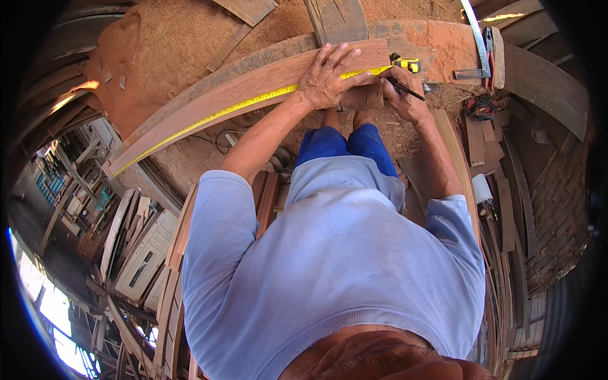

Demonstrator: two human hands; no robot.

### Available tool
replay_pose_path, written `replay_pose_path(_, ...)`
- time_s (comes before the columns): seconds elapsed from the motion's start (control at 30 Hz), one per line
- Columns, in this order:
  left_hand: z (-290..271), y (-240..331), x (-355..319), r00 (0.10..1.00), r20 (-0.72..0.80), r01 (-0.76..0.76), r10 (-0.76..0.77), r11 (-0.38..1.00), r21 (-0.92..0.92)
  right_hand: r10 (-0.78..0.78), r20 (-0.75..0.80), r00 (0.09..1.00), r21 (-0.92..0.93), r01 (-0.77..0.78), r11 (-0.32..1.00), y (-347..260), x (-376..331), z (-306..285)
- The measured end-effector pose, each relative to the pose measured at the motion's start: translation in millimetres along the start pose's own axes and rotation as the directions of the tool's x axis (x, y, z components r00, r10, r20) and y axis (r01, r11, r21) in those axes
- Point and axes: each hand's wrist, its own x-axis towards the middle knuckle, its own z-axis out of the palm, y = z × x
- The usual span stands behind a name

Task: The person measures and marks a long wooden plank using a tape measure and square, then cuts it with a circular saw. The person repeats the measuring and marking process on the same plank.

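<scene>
A long reddish-brown wooden board [237, 92] lies across the bench in front of me. The yellow blade of a tape measure [209, 119] runs along the board's near side. Its yellow and black case [407, 64] sits by the board's right end. My left hand [326, 79] rests flat on the board with fingers spread, the thumb reaching over the blade. Beside the case, my right hand [405, 95] grips a slim black pen or marker [408, 90]. Its fingertips are close to the blade's right end; part of the grip is hidden.
Under the board is a sawdust-covered wooden bench [437, 47]. A metal square [475, 38] and red-handled pliers [489, 63] lie at its right end. A thick timber [339, 22] sticks out beyond it. A red and black power tool [481, 107] and stacked planks stand right; wood piles fill the left.
</scene>
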Motion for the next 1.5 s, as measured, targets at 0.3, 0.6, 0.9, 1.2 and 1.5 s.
replay_pose_path(0.3, 0.2, -0.1, -0.3, 1.000, -0.002, 0.000, 0.000, 1.000, -0.018, 0.016, -0.005, 1.000, 0.020, -0.016, 1.000, -0.9, 0.2, 0.4)
replay_pose_path(0.6, 1.6, 0.4, -1.1, 1.000, -0.020, 0.006, -0.007, 1.000, -0.028, 0.052, 0.009, 0.999, 0.041, -0.052, 0.998, -1.3, 1.1, -0.6)
replay_pose_path(0.9, 3.9, -0.3, -1.2, 0.996, -0.089, -0.006, -0.001, 0.997, -0.071, 0.033, 0.005, 0.999, 0.018, -0.034, 0.999, -1.7, 0.9, -1.0)
replay_pose_path(1.2, -1.9, -3.3, -1.8, 1.000, -0.024, -0.007, 0.005, 0.997, -0.073, 0.181, -0.149, 0.972, 0.194, -0.151, 0.969, -17.5, 17.9, -34.9)
replay_pose_path(1.5, 1.0, -2.3, -2.4, 0.997, -0.076, -0.019, 0.007, 0.987, -0.162, 0.325, 0.424, 0.845, -0.243, -0.240, 0.940, 39.0, 52.9, -63.5)
